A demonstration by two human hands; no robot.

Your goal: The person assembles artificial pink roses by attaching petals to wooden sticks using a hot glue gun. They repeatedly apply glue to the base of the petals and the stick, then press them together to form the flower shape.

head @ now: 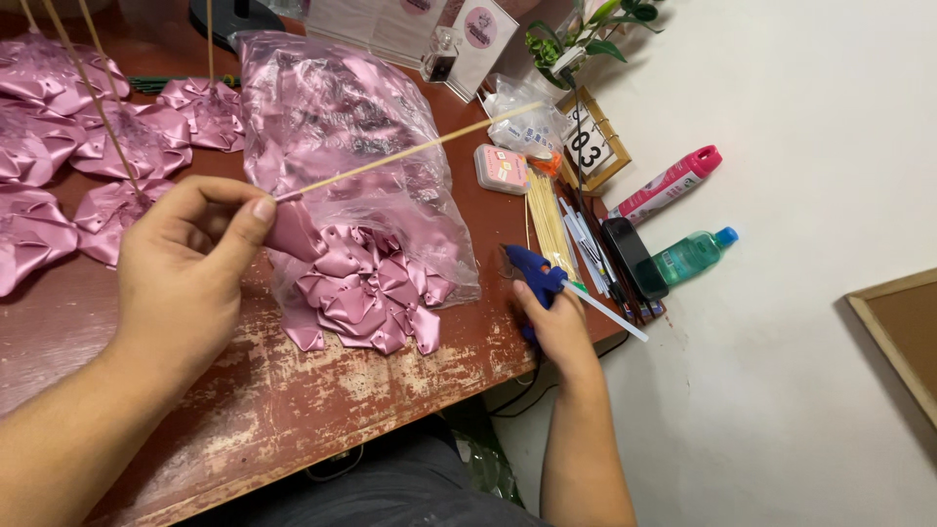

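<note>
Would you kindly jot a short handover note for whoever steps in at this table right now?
Left hand: pinches a thin wooden stick with a pink satin piece at its held end.
Right hand: grips the blue glue gun at the table's right edge, a glue stick poking out its back.
Nearby: clear bag of pink satin pieces at centre; spare sticks by the gun.
Done: finished pink flowers on sticks lie at the left.
Left: many pieces remain in the bag; this stick shows no full flower yet.

plastic bag (342,127) veiling ribbon flowers, glue gun (535,275) partly hidden
</note>
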